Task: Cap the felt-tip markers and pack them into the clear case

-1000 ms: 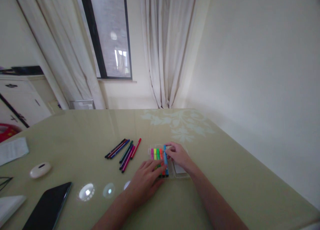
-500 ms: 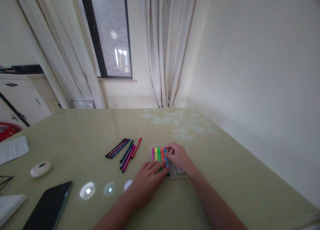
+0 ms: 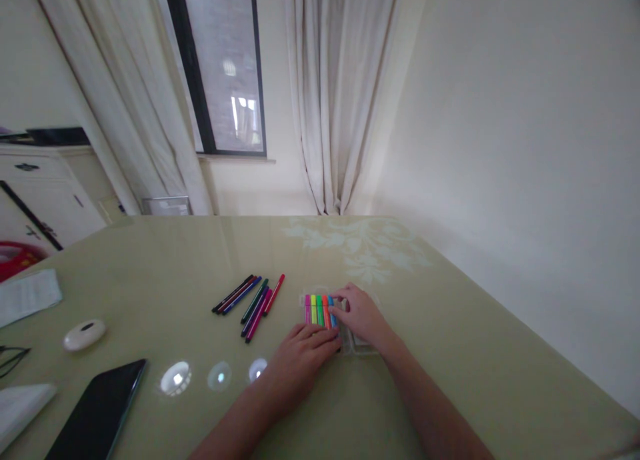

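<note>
A row of highlighters in pink [image 3: 307,309], yellow [image 3: 313,309], green [image 3: 319,309], orange [image 3: 325,309] and blue [image 3: 331,301] lies in a clear plastic case [image 3: 351,347]. Across their near ends rests my left hand [image 3: 307,352], its fingers stretched out and lying over them, so those ends are hidden. At the right end of the row, the thumb and forefinger of my right hand [image 3: 361,313] close on the far part of the blue highlighter. That hand also covers part of the case's right half.
Left of the case lie several felt-tip pens [image 3: 257,311] in loose groups. Nearer me on the left are a dark tablet [image 3: 97,410], a white oval object [image 3: 85,335], a white block-shaped object [image 3: 23,410] and a white sheet [image 3: 30,297]. A wall [image 3: 525,180] borders the table's right side.
My left hand's fingers have drawn closer together and now cover the near ends of the highlighters more fully. The right thumb and forefinger stay at the blue highlighter with a slight shift.
</note>
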`<state>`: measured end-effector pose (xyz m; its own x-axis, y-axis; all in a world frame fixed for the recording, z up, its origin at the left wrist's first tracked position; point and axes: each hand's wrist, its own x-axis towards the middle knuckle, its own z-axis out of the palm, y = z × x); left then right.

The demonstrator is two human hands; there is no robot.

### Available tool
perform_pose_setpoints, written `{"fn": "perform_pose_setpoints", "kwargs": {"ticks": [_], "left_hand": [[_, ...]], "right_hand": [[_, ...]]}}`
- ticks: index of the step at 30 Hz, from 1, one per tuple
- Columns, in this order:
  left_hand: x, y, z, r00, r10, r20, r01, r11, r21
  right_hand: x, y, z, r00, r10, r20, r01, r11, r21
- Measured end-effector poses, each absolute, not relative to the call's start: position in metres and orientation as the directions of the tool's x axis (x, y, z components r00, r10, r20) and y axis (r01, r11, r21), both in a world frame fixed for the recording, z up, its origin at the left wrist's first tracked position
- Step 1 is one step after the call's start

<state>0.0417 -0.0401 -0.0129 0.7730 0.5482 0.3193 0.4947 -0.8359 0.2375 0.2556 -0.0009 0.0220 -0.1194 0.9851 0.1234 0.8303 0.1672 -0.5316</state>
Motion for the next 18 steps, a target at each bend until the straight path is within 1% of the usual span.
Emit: {"fn": "perform_pose_setpoints", "kwargs": {"ticks": [3, 6, 9, 11, 13, 16, 18], "left_hand": [[0.043, -0.041, -0.014, 0.771, 0.548, 0.323, 0.488, -0.836, 0.253], [0.046, -0.042, -0.013, 0.765, 0.545, 0.344, 0.483, -0.838, 0.253], [0.046, -0.042, -0.009, 0.754, 0.526, 0.393, 0.462, -0.85, 0.251], [0.042, -0.038, -0.004, 0.72, 0.55, 0.422, 0.481, -0.835, 0.268], [0.031, -0.029, 0.002, 0.62, 0.648, 0.442, 0.587, -0.757, 0.287], [0.006, -0.012, 0.007, 0.348, 0.816, 0.462, 0.824, -0.502, 0.265], [-0.01, -0.003, 0.007, 0.23, 0.864, 0.447, 0.908, -0.356, 0.222]], "right_hand": [[0.257, -0.003, 0.025, -0.172, 0.98, 0.097, 0.862, 0.198, -0.467], [0.258, -0.003, 0.025, -0.185, 0.979, 0.09, 0.874, 0.206, -0.441], [0.259, -0.002, 0.023, -0.177, 0.979, 0.102, 0.858, 0.204, -0.471], [0.26, 0.0, 0.022, -0.169, 0.979, 0.116, 0.835, 0.205, -0.511], [0.261, 0.001, 0.022, -0.155, 0.979, 0.131, 0.815, 0.202, -0.543], [0.259, 0.0, 0.022, -0.142, 0.977, 0.157, 0.8, 0.207, -0.564], [0.257, 0.0, 0.024, -0.143, 0.974, 0.176, 0.794, 0.219, -0.567]]}}
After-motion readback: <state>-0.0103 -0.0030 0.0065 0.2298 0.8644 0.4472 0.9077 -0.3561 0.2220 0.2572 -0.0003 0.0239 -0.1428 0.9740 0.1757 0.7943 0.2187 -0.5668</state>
